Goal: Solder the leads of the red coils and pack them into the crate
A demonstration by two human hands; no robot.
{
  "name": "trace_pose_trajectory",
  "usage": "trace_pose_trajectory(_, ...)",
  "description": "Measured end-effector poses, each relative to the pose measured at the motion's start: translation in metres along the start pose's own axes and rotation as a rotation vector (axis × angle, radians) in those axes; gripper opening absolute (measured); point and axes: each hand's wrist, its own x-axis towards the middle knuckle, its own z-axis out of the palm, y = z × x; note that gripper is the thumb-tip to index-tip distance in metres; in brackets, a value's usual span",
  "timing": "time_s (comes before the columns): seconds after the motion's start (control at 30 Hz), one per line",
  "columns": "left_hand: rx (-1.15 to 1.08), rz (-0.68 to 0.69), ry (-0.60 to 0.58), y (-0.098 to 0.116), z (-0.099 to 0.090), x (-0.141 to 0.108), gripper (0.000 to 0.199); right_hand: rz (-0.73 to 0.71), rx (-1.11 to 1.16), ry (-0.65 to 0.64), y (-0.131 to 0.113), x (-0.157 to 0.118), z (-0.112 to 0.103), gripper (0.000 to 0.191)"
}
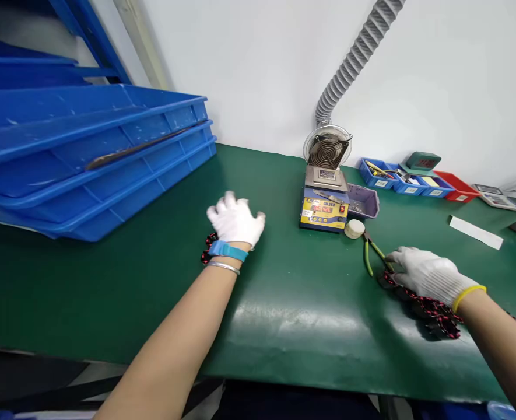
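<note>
My left hand point(235, 221), in a white glove with bare fingertips, is spread low over the green table with nothing in its fingers. A blue band point(228, 251) and a silver bangle point(223, 268) circle that wrist. Partly hidden beside the wrist lies a small black-and-red patterned coil point(208, 249). My right hand point(426, 273), also gloved, reaches over a row of similar black-and-red coils point(439, 318); its thumb and fingers are apart at the near end of the row. Close to those fingertips lie green-handled pliers point(368, 256). Contact between fingers and coils is partly hidden.
Stacked blue trays point(109, 169) fill the left side. Behind the pliers stand a yellow-fronted heating unit point(323, 211), a purple bin point(362, 199) and a round pale tin point(354, 228). Blue boxes point(378, 175), a red box point(456, 189) and a white strip point(476, 231) sit at right.
</note>
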Motion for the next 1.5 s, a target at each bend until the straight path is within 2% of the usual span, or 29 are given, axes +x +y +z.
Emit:
trace_pose_trajectory(0.1,0.072,-0.138,-0.163,-0.028,0.003,0.015,0.051,-0.088,0.084,0.187,-0.034,-0.002,-0.007,0.037)
trace_pose_trajectory(0.2,0.11,-0.141,-0.3,-0.035,0.007,0.02,0.048,-0.369,0.326,0.376,-0.092,0.006,-0.001,0.039)
trace_pose_trajectory(0.23,0.122,-0.117,-0.309,-0.033,0.007,0.019,0.047,-0.465,0.401,0.402,-0.111,0.013,0.005,0.041)
trace_pose_trajectory(0.3,0.141,-0.055,-0.308,-0.023,0.007,0.014,0.044,-0.567,0.526,0.434,-0.144,0.03,0.022,0.042)
trace_pose_trajectory(0.4,0.144,0.057,-0.361,0.001,0.004,0.0,0.039,-0.524,0.644,0.441,-0.169,0.057,0.047,0.041)
trace_pose_trajectory(0.47,0.103,0.162,-0.42,0.021,0.001,-0.015,0.034,-0.401,0.716,0.428,-0.169,0.067,0.057,0.04)
trace_pose_trajectory(0.57,-0.048,0.311,-0.494,0.048,-0.004,-0.042,0.03,-0.187,0.822,0.406,-0.156,0.07,0.061,0.041)
trace_pose_trajectory(0.67,-0.226,0.327,-0.524,0.065,-0.005,-0.064,0.04,-0.056,0.874,0.388,-0.143,0.068,0.06,0.044)
trace_pose_trajectory(0.73,-0.277,0.307,-0.543,0.068,-0.002,-0.071,0.047,-0.056,0.871,0.371,-0.139,0.068,0.06,0.044)
trace_pose_trajectory(0.97,-0.316,0.354,-0.635,0.062,0.002,-0.067,0.042,-0.207,0.797,0.384,-0.138,0.08,0.065,0.028)
trace_pose_trajectory(1.07,-0.324,0.375,-0.653,0.062,0.002,-0.067,0.044,-0.156,0.884,0.387,-0.131,0.085,0.066,0.023)
trace_pose_trajectory(1.2,-0.385,0.393,-0.554,0.062,0.005,-0.07,0.045,0.035,1.151,0.405,-0.12,0.09,0.066,0.025)
trace_pose_trajectory(1.33,-0.613,0.357,-0.515,0.063,0.007,-0.073,0.042,-0.086,1.331,0.292,-0.127,0.089,0.065,0.043)
trace_pose_trajectory(1.4,-0.708,0.373,-0.499,0.064,0.009,-0.075,0.042,-0.13,1.366,0.262,-0.137,0.088,0.064,0.045)
trace_pose_trajectory(1.5,-0.741,0.419,-0.451,0.065,0.013,-0.076,0.049,-0.11,1.427,0.334,-0.15,0.086,0.063,0.041)
